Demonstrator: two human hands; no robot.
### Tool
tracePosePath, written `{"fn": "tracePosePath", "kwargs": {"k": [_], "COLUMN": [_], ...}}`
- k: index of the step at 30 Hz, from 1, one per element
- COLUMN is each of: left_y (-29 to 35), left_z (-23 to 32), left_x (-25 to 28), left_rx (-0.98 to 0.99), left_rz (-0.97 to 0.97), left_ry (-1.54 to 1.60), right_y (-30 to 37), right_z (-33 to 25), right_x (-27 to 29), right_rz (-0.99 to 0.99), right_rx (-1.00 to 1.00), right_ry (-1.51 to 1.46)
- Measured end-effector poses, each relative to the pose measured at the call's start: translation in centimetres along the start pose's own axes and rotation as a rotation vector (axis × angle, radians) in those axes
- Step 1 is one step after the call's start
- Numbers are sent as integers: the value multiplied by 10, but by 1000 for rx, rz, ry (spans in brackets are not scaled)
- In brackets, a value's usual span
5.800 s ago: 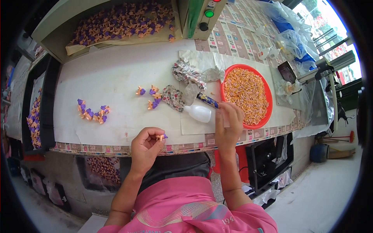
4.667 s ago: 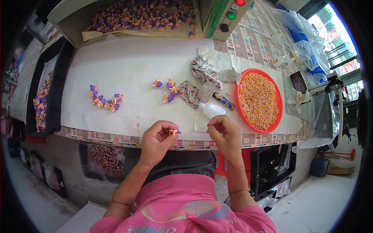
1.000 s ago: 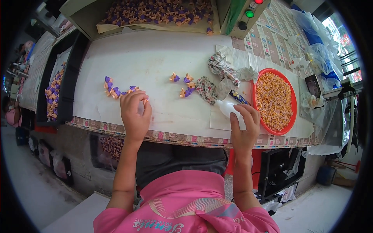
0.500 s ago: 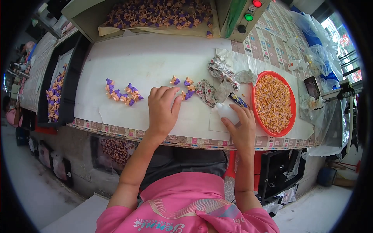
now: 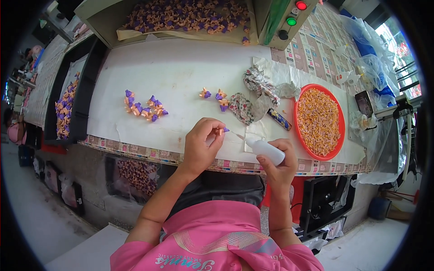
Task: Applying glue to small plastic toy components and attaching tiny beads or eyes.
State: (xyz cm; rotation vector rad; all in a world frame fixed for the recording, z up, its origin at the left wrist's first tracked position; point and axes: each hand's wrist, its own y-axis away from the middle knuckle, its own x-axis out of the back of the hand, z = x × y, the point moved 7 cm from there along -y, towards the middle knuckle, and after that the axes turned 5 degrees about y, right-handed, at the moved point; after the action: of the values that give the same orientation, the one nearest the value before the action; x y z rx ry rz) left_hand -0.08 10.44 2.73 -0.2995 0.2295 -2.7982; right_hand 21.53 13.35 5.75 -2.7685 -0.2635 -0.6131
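Note:
Between the thumb and fingers of my left hand (image 5: 199,149) is a small purple and peach plastic figure piece (image 5: 220,131). My right hand (image 5: 281,168) grips a white squeeze bottle (image 5: 267,152), tilted so its thin nozzle points left at the piece. The tip ends close by the piece; whether they touch I cannot tell. Just beyond my left hand lie a few similar loose pieces (image 5: 205,93). Farther left, several more pieces (image 5: 137,109) form a curved group on the white sheet (image 5: 158,63).
Right of my right hand stands a red basin (image 5: 342,131) full of tiny yellow and pink parts. Crumpled cloth (image 5: 242,107) and a dark tube (image 5: 279,119) lie beside it. A black tray (image 5: 86,90) stands left. A machine opening heaped with pieces (image 5: 185,17) is at the back.
My left hand has picked up a piece and drawn it nearer to me. My right hand has lifted the squeeze bottle off the table and turned its nozzle toward the piece.

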Motion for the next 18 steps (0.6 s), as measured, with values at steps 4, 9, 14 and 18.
{"fn": "tracePosePath", "kwargs": {"k": [4, 9, 14, 18], "left_y": [22, 40, 42, 43], "left_z": [-18, -33, -35, -35], "left_x": [-4, -12, -10, -10], "left_rx": [130, 370, 389, 383], "left_rz": [-28, -100, -113, -115], "left_ry": [338, 609, 623, 623], "right_y": [8, 13, 15, 15], "right_z": [-10, -22, -25, -27], "right_x": [1, -2, -5, -7], "right_rz": [112, 94, 105, 98], "right_rx": [103, 150, 143, 148], "right_ry": [-74, 18, 50, 65]}}
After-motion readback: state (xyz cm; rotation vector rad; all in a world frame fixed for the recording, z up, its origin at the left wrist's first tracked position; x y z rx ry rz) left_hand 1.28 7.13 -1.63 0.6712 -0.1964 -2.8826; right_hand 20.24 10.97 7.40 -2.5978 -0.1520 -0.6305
